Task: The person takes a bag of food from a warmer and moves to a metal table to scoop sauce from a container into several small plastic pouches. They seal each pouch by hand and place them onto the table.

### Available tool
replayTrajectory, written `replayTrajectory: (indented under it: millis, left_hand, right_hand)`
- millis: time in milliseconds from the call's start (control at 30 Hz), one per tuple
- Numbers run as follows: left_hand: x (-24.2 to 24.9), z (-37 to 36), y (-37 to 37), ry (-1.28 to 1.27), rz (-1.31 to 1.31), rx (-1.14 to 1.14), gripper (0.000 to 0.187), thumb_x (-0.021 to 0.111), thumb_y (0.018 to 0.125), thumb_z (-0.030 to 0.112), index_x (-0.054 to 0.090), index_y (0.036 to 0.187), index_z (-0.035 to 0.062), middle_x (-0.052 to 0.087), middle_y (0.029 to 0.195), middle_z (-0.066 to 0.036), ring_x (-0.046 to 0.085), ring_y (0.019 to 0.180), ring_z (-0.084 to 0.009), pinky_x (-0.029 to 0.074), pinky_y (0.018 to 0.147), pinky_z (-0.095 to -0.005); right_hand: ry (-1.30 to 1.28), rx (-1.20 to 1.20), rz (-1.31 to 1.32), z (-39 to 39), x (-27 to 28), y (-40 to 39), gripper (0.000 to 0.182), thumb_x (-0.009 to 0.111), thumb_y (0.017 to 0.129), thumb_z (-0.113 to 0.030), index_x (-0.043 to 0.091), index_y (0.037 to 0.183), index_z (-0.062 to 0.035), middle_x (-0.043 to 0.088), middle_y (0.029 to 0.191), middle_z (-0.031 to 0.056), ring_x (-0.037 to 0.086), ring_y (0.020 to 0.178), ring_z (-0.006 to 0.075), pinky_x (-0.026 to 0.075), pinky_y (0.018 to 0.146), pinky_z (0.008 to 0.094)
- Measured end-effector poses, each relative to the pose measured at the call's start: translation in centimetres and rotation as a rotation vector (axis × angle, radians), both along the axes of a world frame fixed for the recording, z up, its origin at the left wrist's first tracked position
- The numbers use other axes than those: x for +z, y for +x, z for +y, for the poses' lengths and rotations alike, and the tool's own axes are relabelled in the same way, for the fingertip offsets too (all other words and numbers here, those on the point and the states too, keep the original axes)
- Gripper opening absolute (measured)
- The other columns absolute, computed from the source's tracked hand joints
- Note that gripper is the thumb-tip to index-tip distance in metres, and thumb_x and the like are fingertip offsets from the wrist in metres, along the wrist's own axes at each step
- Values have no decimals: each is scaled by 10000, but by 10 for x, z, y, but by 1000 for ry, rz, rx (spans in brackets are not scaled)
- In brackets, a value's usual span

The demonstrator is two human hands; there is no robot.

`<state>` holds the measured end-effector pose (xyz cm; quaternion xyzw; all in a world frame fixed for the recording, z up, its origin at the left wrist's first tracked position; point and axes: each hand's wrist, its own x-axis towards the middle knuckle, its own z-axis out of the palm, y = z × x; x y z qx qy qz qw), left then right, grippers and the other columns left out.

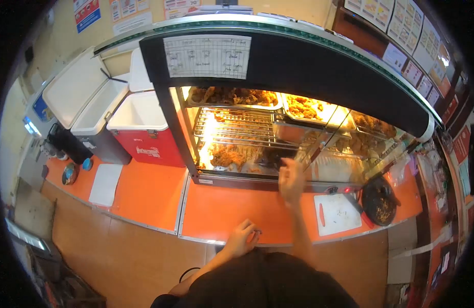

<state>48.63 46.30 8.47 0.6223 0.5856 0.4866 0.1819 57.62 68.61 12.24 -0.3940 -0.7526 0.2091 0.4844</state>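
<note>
My right hand (292, 179) is raised at the front of the lit food warmer (237, 181), with its bent fingers at the lower edge of the opening, beside the glass door (319, 149). Motion smears those fingers, and I cannot tell whether they grip anything. Lower down, my left hand (243, 237) hovers over the orange counter's front edge, fingers loosely curled in and nothing showing in them. Inside the warmer, fried pieces (226, 155) lie on the floor below a wire rack (237, 126), and a tray of fried food (303, 108) sits above.
Left of the warmer stand a red cooler (147, 146) and a grey cooler (106, 141), lids up. A white board (105, 185) lies on the orange counter (144, 200). To the right are a cutting board (339, 220) with a red-handled tool and a black pan (379, 203).
</note>
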Motion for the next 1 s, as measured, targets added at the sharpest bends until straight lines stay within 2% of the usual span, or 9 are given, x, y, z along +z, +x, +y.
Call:
replayTrajectory:
  millis: [100,200,567,667,733,767,867,967,1000]
  left_hand:
    - [-1,-16,11,-67,-43,84,64,623,804,-3,620,863,21,565,860,-126,599,800,-293,499,705,-360]
    - [-3,-39,18,-79,-69,135,54,616,816,17,620,870,15,569,868,-132,597,802,-301,496,710,-364]
    - [-20,-153,45,-130,-44,689,98,602,859,118,641,877,30,579,865,-119,599,745,-280,490,656,-350]
    - [-23,-183,44,-181,-121,793,99,605,856,117,650,899,39,589,870,-128,605,747,-281,491,674,-357]
    - [-23,-206,41,-202,-176,895,116,606,853,132,652,914,43,593,873,-145,604,760,-302,490,692,-381]
    - [-30,-222,36,-193,-137,916,127,600,855,145,651,917,46,592,871,-152,601,772,-317,487,701,-398]
    - [-39,-275,22,-196,-36,1031,159,575,862,182,647,922,53,589,864,-170,590,807,-358,477,721,-445]
    - [-30,-346,13,-242,26,1127,191,535,872,210,638,918,57,578,848,-178,580,832,-383,475,728,-471]
    - [-34,-376,9,-288,56,1195,193,537,870,215,638,918,58,581,853,-177,584,836,-380,478,733,-472]
  right_hand:
    - [387,-427,212,7,36,24,226,558,913,-173,558,1045,11,553,900,188,531,805,368,432,749,446]
    - [324,-304,11,19,51,33,242,567,917,-189,541,1036,21,546,896,195,537,827,391,427,753,454]
    - [400,-13,-97,0,56,-28,184,531,945,-210,550,885,-36,545,825,161,571,720,365,454,626,438]
    - [384,111,-8,-15,58,-73,179,534,942,-213,568,921,-39,548,817,163,572,723,369,460,629,430]
    - [375,143,-144,-24,62,-98,248,546,930,-206,591,1119,-52,575,855,179,587,767,380,478,667,446]
    - [457,146,-65,-34,62,-112,286,557,924,-195,582,1176,-65,569,852,192,584,776,381,475,664,452]
    - [458,166,-119,-33,49,-153,319,513,962,-186,568,1264,-102,592,862,176,607,712,287,502,642,406]
    - [484,171,-100,20,-1,-198,387,473,989,-264,513,1354,-141,606,908,204,606,719,306,502,645,417]
    - [430,159,-158,-7,16,-199,425,467,991,-246,448,1403,-145,618,968,218,617,745,328,500,644,427]
